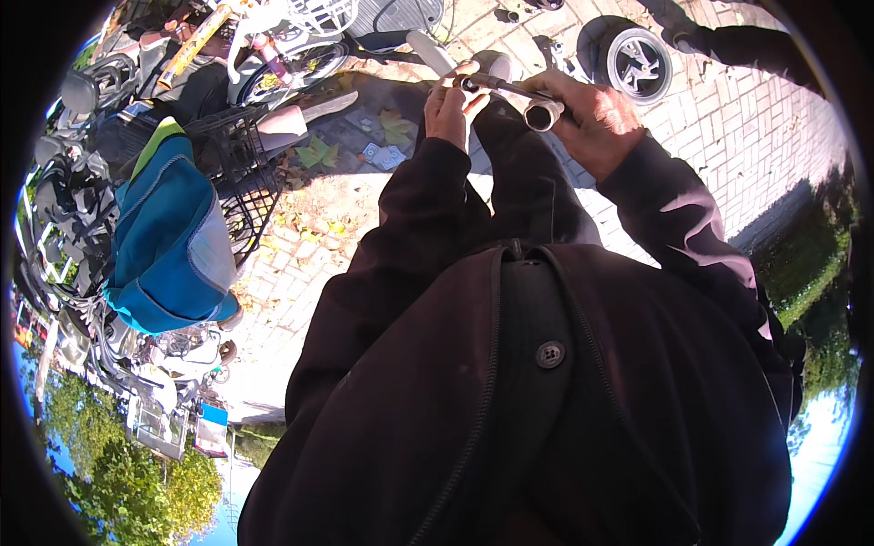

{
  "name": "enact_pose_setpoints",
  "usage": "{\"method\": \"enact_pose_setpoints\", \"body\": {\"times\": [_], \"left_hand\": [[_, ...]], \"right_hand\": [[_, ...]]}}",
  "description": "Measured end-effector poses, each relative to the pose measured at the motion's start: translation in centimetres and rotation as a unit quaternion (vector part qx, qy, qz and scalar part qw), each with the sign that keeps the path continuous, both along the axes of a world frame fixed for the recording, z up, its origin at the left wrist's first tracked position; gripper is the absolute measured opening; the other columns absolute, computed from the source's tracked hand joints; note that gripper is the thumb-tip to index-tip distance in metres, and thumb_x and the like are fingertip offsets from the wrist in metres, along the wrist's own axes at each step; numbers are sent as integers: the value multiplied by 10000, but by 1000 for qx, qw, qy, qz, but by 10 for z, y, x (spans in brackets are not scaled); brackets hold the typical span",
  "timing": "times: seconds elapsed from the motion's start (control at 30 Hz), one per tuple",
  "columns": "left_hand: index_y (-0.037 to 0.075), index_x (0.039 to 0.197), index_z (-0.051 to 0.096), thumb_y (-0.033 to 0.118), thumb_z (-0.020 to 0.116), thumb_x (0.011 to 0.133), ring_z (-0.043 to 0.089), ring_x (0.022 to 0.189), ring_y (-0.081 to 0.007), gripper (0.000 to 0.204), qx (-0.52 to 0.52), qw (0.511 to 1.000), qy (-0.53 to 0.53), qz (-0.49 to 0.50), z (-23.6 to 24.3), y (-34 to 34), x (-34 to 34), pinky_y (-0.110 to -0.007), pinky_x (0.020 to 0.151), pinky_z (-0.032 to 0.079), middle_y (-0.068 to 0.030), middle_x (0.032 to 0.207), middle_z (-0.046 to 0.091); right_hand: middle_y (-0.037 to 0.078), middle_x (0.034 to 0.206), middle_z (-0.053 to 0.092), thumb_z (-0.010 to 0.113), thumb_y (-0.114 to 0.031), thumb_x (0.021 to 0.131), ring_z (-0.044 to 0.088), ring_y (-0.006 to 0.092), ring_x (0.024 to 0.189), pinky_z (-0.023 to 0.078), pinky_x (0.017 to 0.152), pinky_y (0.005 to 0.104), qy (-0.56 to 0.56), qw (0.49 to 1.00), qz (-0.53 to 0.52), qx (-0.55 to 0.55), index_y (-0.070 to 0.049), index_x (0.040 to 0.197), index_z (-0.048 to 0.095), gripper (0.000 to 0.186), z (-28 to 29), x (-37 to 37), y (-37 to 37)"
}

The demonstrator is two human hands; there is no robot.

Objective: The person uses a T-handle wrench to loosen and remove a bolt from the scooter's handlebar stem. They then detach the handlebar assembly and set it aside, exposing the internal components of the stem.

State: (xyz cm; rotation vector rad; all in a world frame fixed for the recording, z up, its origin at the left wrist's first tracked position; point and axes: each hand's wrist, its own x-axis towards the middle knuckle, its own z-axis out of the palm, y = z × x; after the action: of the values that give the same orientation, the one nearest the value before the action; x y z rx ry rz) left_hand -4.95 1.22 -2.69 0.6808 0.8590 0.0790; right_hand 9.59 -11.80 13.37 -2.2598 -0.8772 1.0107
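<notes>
- Brick paving (pixel 774 136), sunlit, head view; fallen leaves (pixel 317 153) at left, massed bicycles (pixel 86 173) beyond, a teal cover (pixel 159 237) draped beside a black wire basket (pixel 246 173).
- Metal tool (pixel 510 87), one: slim shaft, held between the two hands beyond the wearer's lap. Long axis roughly crosswise, its right end slightly lower in the picture.
- Round socket-like end (pixel 541 115), one: on the tool's body-facing side, mouth toward the camera; nearer the right hand than the left.
- Right hand (pixel 596 118): clamped about the tool's right end, palm side turned from view.
- Left hand (pixel 446 109): fingers gathered about a dark round part (pixel 470 84), which lies directly left of the right hand, by the shaft's far end.
- Spoked wheel (pixel 637 65), one: lying on the paving beyond the right hand, well apart from it.
- Dark trouser leg (pixel 751 53), one: upper right, cut off by the fisheye rim; seemingly another person's.
- Obscured: right fingertips, behind the tool; the shaft's left tip, among the left fingers. Whether tip and dark part are engaged or merely touching: cannot tell. Dark part's exact kind: too small to make out.
</notes>
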Motion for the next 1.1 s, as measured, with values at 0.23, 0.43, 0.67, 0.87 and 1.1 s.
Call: {"method": "enact_pose_setpoints", "body": {"times": [0.23,0.43,0.67,0.87,1.1], "left_hand": [[4,1266,596,45,361,925,636,1073,-206,416,-13,999,-31,-17,-12,0,-5,-426,1014,515,-113,1197,626],[16,1304,547,46,439,957,640,1013,-195,364,-50,999,-10,-9,-20,-2,-3,-431,1026,499,-64,1020,626],[106,1210,651,187,531,1027,630,988,-128,233,-59,997,-39,4,-29,-4,-8,-353,906,529,-10,1027,645],[68,1255,615,168,509,1032,635,1035,-149,266,-53,998,-39,-1,-29,-4,-10,-368,937,534,-48,1087,644],[56,1267,609,119,485,1019,647,1016,-152,285,-58,996,-63,13,-25,-4,-11,-358,946,537,-58,1097,644]], "right_hand": [[120,989,711,596,-148,927,693,313,934,537,766,390,-27,994,96,-44,-129,1159,652,240,4,2,14],[70,859,667,626,-78,841,701,270,835,539,675,382,-186,940,284,-24,-110,1076,653,239,7,6,31],[59,803,628,589,-113,820,629,234,769,479,688,362,-271,864,423,25,-55,1031,678,237,10,16,53],[31,706,561,625,-122,772,593,199,765,467,712,343,-294,819,486,84,-92,823,614,60,0,29,77],[99,755,622,611,-159,927,631,260,701,479,648,388,-82,966,231,-77,-69,987,657,117,-4,23,65]]}}
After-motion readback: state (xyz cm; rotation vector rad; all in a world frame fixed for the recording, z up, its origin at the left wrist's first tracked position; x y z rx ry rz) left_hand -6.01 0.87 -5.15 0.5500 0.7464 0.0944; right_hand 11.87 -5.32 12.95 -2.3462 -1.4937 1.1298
